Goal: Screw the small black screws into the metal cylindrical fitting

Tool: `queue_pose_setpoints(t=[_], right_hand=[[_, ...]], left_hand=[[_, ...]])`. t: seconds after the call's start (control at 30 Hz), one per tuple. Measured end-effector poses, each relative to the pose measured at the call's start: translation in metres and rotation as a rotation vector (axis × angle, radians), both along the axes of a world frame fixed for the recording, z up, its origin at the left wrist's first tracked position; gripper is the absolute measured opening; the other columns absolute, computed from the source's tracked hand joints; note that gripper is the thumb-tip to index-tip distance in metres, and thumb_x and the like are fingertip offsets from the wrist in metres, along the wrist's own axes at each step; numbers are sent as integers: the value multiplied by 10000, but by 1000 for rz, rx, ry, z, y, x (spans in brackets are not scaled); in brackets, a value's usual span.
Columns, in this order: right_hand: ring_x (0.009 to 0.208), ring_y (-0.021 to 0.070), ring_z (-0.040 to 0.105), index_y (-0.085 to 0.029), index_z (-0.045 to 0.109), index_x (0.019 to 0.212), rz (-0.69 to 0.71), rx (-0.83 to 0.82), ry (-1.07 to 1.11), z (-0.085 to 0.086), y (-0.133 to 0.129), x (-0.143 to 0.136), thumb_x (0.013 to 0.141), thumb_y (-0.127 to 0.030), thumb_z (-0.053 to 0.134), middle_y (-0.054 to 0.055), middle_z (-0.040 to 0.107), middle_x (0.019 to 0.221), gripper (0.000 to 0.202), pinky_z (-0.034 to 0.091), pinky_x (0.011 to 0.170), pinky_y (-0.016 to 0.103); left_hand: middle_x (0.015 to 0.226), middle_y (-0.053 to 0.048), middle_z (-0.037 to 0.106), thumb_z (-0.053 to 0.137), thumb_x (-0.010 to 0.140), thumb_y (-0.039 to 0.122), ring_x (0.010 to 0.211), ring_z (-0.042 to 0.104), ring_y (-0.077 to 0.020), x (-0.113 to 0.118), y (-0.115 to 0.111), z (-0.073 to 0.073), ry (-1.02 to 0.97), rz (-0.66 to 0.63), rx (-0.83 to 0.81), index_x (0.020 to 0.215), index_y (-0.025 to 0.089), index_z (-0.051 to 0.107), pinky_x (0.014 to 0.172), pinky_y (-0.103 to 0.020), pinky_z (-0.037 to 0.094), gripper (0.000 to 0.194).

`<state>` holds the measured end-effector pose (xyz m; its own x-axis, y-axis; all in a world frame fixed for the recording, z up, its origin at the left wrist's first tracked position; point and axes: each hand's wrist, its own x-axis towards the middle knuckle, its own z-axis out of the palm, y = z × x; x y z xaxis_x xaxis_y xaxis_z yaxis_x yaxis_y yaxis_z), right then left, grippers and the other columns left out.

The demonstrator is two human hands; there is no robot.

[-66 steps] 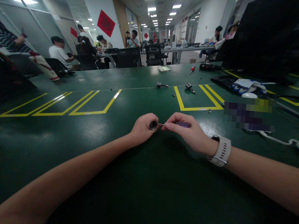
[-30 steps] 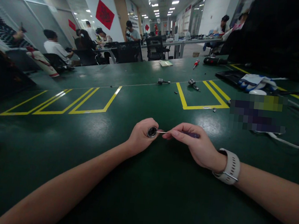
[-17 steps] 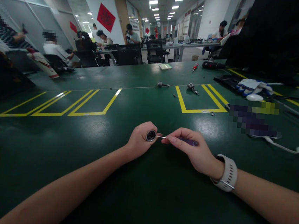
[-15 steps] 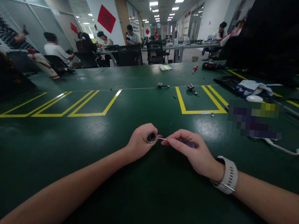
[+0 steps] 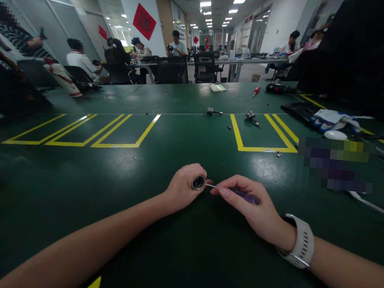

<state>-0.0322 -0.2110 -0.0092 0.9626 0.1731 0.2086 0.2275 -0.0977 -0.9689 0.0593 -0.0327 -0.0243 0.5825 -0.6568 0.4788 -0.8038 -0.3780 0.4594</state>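
My left hand [image 5: 185, 186] is wrapped round a round metal part [image 5: 197, 182], whose hollow end faces me with a dark inside. The rest of that part is hidden in my fist. Between the thumb and fingers of my right hand [image 5: 249, 204] is a screwdriver with a purple handle [image 5: 248, 197]. Its thin shaft [image 5: 211, 185] points left and its tip meets the rim of the metal part; whether the tip sits in a screw I cannot tell. Both hands are held just above the green table [image 5: 154, 249].
Two metal parts with shafts [image 5: 212, 111] [image 5: 253, 118] lie further back by the yellow tape. Small bits [image 5: 278, 154] lie near the tape corner. A red screwdriver [image 5: 256, 91], a black power tool [image 5: 280, 88] and gloves [image 5: 333, 120] are at the back right. People sit beyond.
The whole view has shifted slightly, so the table and both hands appear a little further right and lower. My grip on the metal part and the screwdriver looks the same.
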Motion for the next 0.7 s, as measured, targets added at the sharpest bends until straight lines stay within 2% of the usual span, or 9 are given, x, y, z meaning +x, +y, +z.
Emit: queue_pose_setpoints(t=[0.17, 0.43, 0.7], right_hand=[[830, 157, 620, -187, 640, 892, -12, -42, -5, 1, 3, -2, 858, -299, 574, 18, 653, 851, 134, 497, 728, 281], [779, 146, 617, -190, 618, 918, -17, -104, -65, -1, 6, -4, 850, -280, 580, 26, 656, 892, 119, 503, 677, 261], [684, 142, 594, -177, 628, 861, -85, -206, -183, 11, 6, -5, 863, -307, 552, 25, 640, 794, 151, 481, 599, 267]], left_hand=[[599, 40, 472, 557, 770, 154, 557, 456, -98, -1, 0, 0, 21, -29, 2, 606, 175, 454, 527, -228, 353, 195], [612, 37, 477, 581, 746, 165, 573, 462, -107, -3, 0, -4, 10, -44, 11, 634, 179, 466, 538, -239, 356, 161], [622, 37, 497, 568, 761, 177, 559, 467, -100, -2, 0, 0, 35, -11, -12, 637, 176, 481, 516, -226, 362, 152]])
